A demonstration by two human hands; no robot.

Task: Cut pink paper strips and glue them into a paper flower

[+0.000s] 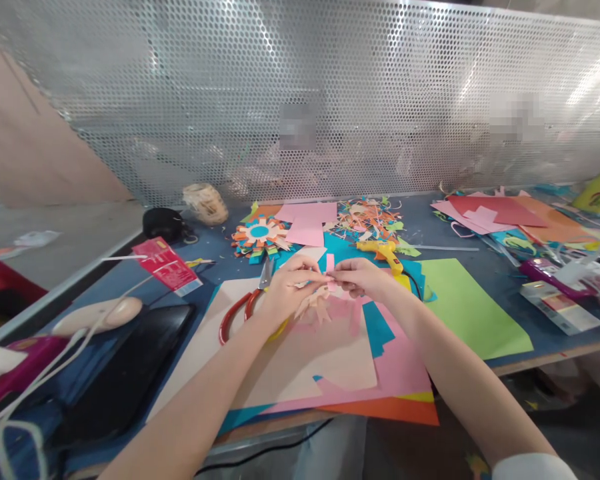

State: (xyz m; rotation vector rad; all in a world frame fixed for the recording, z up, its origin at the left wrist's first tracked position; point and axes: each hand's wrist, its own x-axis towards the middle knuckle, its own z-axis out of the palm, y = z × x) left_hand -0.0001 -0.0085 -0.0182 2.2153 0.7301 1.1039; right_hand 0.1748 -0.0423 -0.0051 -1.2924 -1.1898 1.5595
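Both hands meet over the stacked paper sheets. My left hand [295,288] is closed in a pinch at a beige paper piece with cut strips [316,305], which hangs under its fingers. My right hand [357,275] pinches a small pink paper strip [331,261] right beside the left fingertips. Fingers hide where the two papers meet. Just left of my left hand lie scissors with red handles [236,316], partly covered by it. Beneath the hands spreads a beige sheet [300,367] over pink, blue and orange ones. Beyond my right hand rests a yellow glue gun [384,251].
A layered paper flower [260,232] and a heap of paper scraps [367,219] lie toward the perforated metal panel [330,100]. A green sheet [473,307] is at right. A black phone [130,373], white cable [40,380] and red packet [167,265] occupy the left.
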